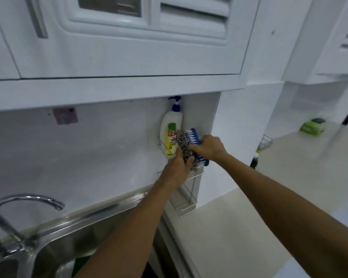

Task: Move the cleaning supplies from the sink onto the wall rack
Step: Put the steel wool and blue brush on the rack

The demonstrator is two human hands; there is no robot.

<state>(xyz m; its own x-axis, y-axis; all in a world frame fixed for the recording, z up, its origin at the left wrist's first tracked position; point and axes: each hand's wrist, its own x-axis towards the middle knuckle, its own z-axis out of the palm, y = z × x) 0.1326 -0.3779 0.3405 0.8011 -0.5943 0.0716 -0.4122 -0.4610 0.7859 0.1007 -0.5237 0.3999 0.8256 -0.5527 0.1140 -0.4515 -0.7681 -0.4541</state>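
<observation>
Both my hands are up at the white wire wall rack [186, 205] in the corner above the sink. My left hand [177, 169] grips a grey steel wool scourer [184, 145] at the rack's upper shelf. My right hand [209, 147] holds a blue scrubbing brush [192, 135] with white bristles, pressed against the scourer. A white pump bottle [174, 119] with a blue pump and a yellow bottle [170, 139] with a green cap stand on the upper shelf behind them. The rack's lower shelf shows below my left wrist.
A steel sink [72, 227] with a curved chrome tap [12, 209] lies at lower left; something green shows in the basin under my left arm. White cabinets hang overhead. A purple wall hook [65, 115] sits on the backsplash. A green object [312, 127] lies on the floor far right.
</observation>
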